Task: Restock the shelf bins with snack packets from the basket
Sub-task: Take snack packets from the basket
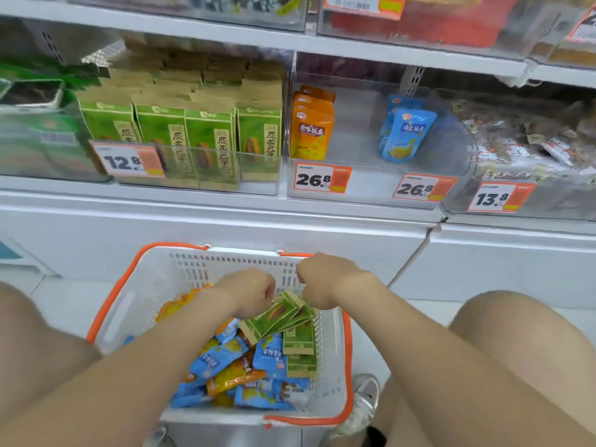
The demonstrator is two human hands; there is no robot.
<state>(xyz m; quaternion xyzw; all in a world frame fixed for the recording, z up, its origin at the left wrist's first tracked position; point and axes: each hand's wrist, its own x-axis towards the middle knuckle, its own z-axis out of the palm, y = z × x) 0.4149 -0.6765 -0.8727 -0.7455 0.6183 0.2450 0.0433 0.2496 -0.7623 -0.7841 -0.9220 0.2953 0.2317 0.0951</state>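
A white basket (225, 262) with an orange rim stands on the floor between my knees, full of blue, orange and green snack packets. Both hands are inside it. My left hand (248, 291) and my right hand (322, 279) have curled fingers and together grip a small stack of green packets (277, 317) lifted above the pile. More green packets (300, 346) lie against the basket's right wall. On the shelf above, a clear bin (180, 137) holds rows of matching green packets. Orange packets (311, 127) and blue packets (406, 133) stand in the bin to its right.
Price tags reading 12.8 (127, 159), 26.8 (322, 179) and 13.8 (500, 198) hang on the bin fronts. A bin of mixed wrapped snacks (532, 143) sits far right. A white cabinet front runs below the shelf. My shoe (364, 401) is beside the basket.
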